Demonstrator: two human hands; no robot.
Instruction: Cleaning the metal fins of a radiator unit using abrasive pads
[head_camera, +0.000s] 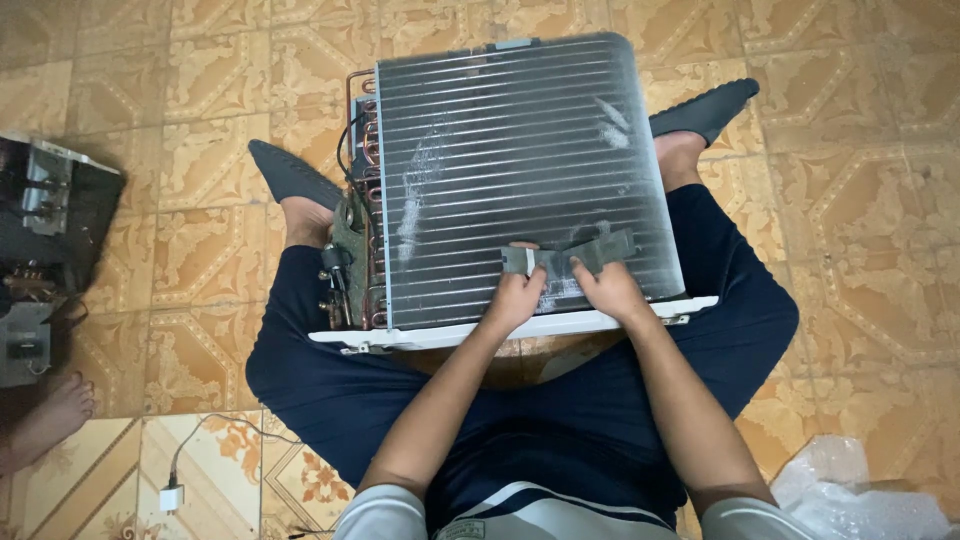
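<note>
A finned air-conditioner coil unit (500, 150) with copper pipes (365, 200) on its left side stands on the floor between my legs, on a white base (420, 335). My left hand (515, 298) and my right hand (607, 288) rest on the coil's lower face, side by side. Both pinch a strip of grey tape or foam (570, 256) that lies across the fins. My left hand holds the strip's left end, my right hand its middle. My feet in dark socks (290, 175) flank the unit.
The floor is patterned orange tile (850, 200). A dark metal appliance part (50, 230) lies at the left edge, with another person's bare foot (55, 415) below it. A white charger with cable (172, 495) lies at bottom left, and crumpled clear plastic (850, 495) at bottom right.
</note>
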